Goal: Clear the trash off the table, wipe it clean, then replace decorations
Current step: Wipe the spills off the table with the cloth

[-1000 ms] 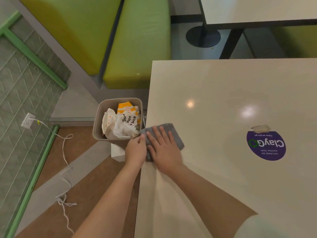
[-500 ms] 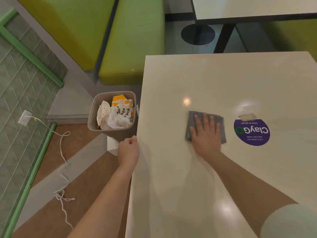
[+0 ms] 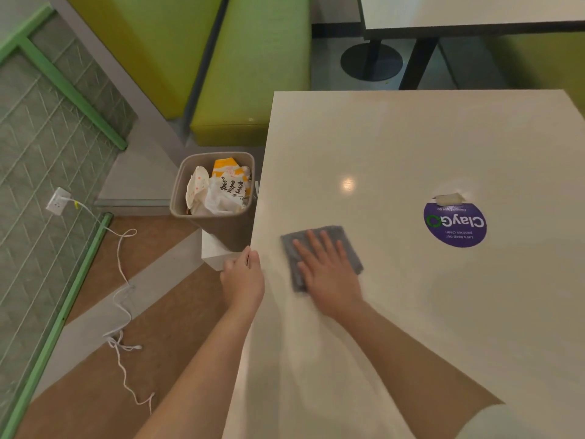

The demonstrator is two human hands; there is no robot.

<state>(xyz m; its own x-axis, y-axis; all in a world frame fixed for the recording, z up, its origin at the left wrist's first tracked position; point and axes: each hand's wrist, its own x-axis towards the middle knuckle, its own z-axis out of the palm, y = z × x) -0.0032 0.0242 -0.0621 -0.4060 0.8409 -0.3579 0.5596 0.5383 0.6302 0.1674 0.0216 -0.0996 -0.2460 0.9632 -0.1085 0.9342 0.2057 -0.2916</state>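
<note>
The table [image 3: 411, 147] takes up most of the view, its pale top bare apart from a purple round sticker [image 3: 455, 224] and a small scrap of tape [image 3: 449, 199] just above it. The biggest risk is at the near left edge: the right hand [image 3: 332, 274] lies flat, fingers straight and spread, pressing a grey cloth [image 3: 319, 248] onto the top close to that edge. A stroke carried too far left could push the cloth over the side, or sweep crumbs onto the floor [image 3: 164, 327] rather than into the bin [image 3: 231, 229].

The bin stands on the floor just beside the table edge, stuffed with crumpled paper wrappers [image 3: 218, 191] that rise to its rim. A knock from the left arm could tip it, and the wrappers look light enough to spill.

The left hand [image 3: 242, 280] sits at the table edge with its fingers curled downward; whether it grips the edge or only cups below it I cannot tell.

A wipe toward the right would meet the tape scrap, which may lift or smear if caught.

A green bench [image 3: 250, 74] stands behind the bin, and a second table [image 3: 474, 11] farther back. A white cord [image 3: 122, 280] trails loose from a wall socket [image 3: 57, 201] across the floor, a trip hazard for a step to the left. No decorations are in sight.
</note>
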